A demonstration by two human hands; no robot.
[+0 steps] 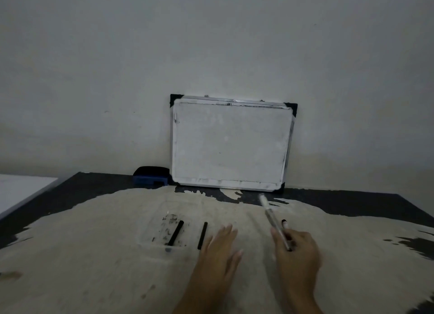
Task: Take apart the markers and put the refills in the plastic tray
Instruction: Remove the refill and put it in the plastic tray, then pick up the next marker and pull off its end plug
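One refill (175, 233) lies inside the clear plastic tray (150, 234), resting at a slant on the ink-smudged floor. A second refill (202, 235) lies on the table (94, 266) just beside the tray's right wall, not yet deposited. The right hand (297, 250) is closed around a marker barrel (272, 217), which points up and away toward the whiteboard (230, 144); a marker tip section (284, 224) shows just beside it. The left hand (222, 245) is spread flat, holding nothing, near the second refill. Assessment: partly complete; one refill remains to be placed, and whether the held barrel is empty cannot be determined.
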